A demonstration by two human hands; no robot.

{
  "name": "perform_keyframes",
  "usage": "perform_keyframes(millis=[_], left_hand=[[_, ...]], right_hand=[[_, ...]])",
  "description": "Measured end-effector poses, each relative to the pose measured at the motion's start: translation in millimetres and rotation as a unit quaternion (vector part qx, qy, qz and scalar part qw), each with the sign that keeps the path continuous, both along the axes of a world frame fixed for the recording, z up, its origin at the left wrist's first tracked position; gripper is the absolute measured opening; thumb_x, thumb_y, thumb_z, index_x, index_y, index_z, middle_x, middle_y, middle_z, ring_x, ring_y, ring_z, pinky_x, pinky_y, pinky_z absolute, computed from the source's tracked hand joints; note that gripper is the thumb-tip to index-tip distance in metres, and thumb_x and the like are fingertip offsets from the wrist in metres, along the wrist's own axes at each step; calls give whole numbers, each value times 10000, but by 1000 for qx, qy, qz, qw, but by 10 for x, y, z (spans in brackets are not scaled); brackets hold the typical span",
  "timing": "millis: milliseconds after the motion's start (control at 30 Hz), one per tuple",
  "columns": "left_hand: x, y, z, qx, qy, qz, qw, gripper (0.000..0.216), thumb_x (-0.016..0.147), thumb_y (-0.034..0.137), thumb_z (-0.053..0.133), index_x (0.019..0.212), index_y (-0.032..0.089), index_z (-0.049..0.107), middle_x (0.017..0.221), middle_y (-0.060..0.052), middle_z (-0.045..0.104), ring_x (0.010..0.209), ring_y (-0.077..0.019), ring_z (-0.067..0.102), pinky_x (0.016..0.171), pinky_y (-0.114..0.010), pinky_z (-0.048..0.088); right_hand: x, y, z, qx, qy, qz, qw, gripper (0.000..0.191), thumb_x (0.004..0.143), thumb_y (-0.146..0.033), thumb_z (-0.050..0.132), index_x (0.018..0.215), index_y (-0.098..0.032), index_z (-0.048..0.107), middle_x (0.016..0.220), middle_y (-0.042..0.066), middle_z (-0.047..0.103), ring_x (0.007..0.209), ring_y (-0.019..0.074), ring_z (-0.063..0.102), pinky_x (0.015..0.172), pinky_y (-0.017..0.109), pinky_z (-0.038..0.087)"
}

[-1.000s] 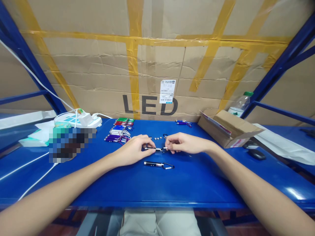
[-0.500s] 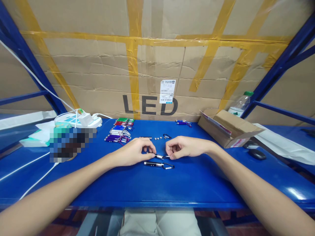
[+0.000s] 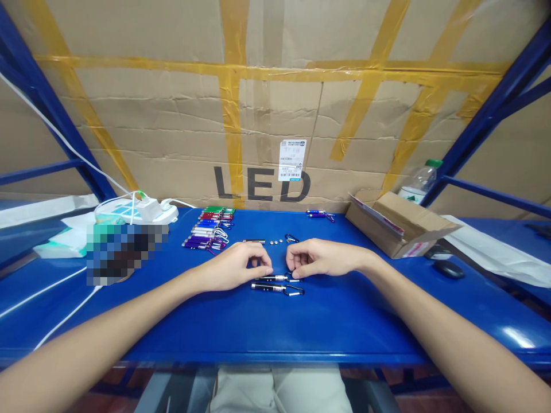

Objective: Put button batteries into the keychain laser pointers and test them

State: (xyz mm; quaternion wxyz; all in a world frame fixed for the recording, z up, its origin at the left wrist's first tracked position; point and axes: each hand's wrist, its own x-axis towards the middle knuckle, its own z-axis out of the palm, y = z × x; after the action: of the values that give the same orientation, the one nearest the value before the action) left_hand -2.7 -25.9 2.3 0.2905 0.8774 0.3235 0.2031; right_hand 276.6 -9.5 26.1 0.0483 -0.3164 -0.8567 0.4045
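My left hand [image 3: 235,265] and right hand [image 3: 321,258] are both curled narrow over the ends of the rear black penlight [image 3: 278,278], though I can't tell whether either grips it. It lies about midway between the near and far edges of the surface [image 3: 275,332], just beyond the front black penlight [image 3: 267,287], so a careless drag could hook their clips [image 3: 295,294] together. Farther toward the far edge, my knuckles could scatter the small round cells [image 3: 276,242].

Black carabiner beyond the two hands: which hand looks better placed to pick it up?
Probably the right hand: the carabiner lies just beyond its fingertips. The left hand is farther off, nearer the black tube, with small silver discs between tube and carabiner.
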Motion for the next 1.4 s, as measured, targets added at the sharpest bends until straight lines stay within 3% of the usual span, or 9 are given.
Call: perform_keyframes(millis=[533, 667, 767, 833, 933, 1100, 1233, 1400], left_hand=[[-5, -12, 34, -25, 16, -23, 999, 202, 988, 387, 717, 1030, 221, 824, 976, -40, 784, 895, -202, 700, 821, -300, 498], [7, -28, 40, -31, 14, -10, 999, 243, 1020, 402, 667, 999, 205, 807, 948, -38, 775, 863, -196, 694, 799, -296, 493], [14, -25, 29, -25, 6, 7, 1000, 268, 1032, 409, 640, 970, 195, 788, 928, -37, 759, 854, -196, 677, 782, -297, 487], [14, -14, 15, -9, 0, 25, 1000, 285, 1042, 419, 626, 956, 194, 777, 905, -35, 738, 834, -195, 657, 763, -301, 483], [-2, 16, -11, 60, 5, 56, 997, 290, 1066, 419, 593, 995, 204, 774, 925, -39, 708, 855, -205, 632, 799, -328, 488], [-73, 97, -81, 188, 48, 105, 975, 283, 1097, 371, 547, 1223, 211, 743, 1198, -91, 705, 1107, -279, 594, 1028, -435, 473], [-127, 167, -163, 222, 80, 121, 964, 356, 1115, 351, 498, 1374, 202, 692, 1349, -111, 677, 1197, -297, 559, 1101, -457, 449], [-159, 221, -197, 228, 117, 109, 961, 366, 1120, 318, 468, 1378, 202, 699, 1293, -115, 721, 1153, -305, 555, 1064, -458, 455]], right_hand=[[-26, -18, -28, -10, -3, 15, 1000, 330, 957, -485, 725, 911, -160, 695, 798, -5, 671, 710, 133, 533, 643, 247, 414], [-36, 29, -64, 84, 48, -56, 994, 347, 1015, -483, 629, 877, -166, 669, 786, -7, 629, 715, 142, 517, 663, 263, 400], [-16, 94, -101, 201, 60, -147, 967, 277, 1051, -416, 576, 956, -178, 682, 820, 11, 660, 729, 163, 544, 702, 290, 416], [11, 142, -137, 287, 39, -167, 943, 207, 1059, -333, 562, 1026, -181, 700, 925, 49, 706, 807, 192, 594, 786, 325, 453], [38, 192, -216, 368, 14, -140, 919, 202, 1069, -269, 536, 1141, -187, 706, 1105, 110, 705, 1031, 263, 636, 965, 419, 493], [-31, 162, -355, 363, 20, -70, 929, 379, 1093, -220, 467, 1435, -220, 631, 1429, 154, 625, 1320, 303, 596, 1143, 513, 487], [-116, 92, -411, 340, 13, -48, 939, 487, 1087, -186, 442, 1555, -242, 564, 1547, 151, 590, 1383, 312, 587, 1178, 564, 481], [-153, 52, -410, 351, -12, -34, 936, 483, 1103, -179, 405, 1552, -234, 574, 1572, 152, 588, 1389, 313, 595, 1164, 560, 488]])
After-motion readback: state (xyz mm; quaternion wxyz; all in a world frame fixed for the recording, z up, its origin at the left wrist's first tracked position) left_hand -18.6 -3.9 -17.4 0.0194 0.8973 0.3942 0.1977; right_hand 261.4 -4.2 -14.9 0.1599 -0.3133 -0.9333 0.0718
